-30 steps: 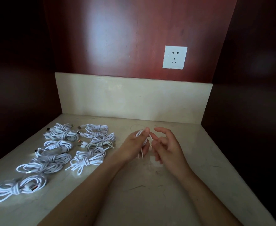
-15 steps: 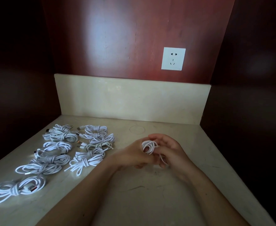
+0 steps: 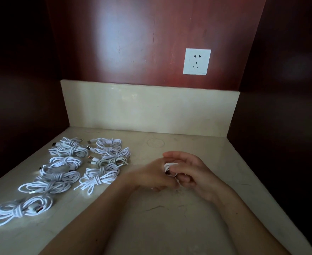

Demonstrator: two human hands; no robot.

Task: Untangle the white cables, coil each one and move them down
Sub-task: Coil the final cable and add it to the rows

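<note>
**One cable clamped between both hands, finished coils set aside in rows**

A white cable (image 3: 169,165) is held just above the surface (image 3: 151,227), right of centre, between the left hand (image 3: 152,176) and the right hand (image 3: 194,173). The grip of each hand is clamped on it. The left fingers are curled against the bundle from one side and the right fingers are wrapped over it from the other, so only a little of the white loops can be seen between them.

The loops are judged to be pinned this way so that they cannot spring apart while the loose end is wound round the middle. Where that end lies cannot be told.

The coiled cables (image 3: 69,150) are laid in two rows at the left of the surface, each bound round its waist and well apart from the hands. This placing is judged to be meant to stop finished work from being caught up with the cable in hand.
</note>
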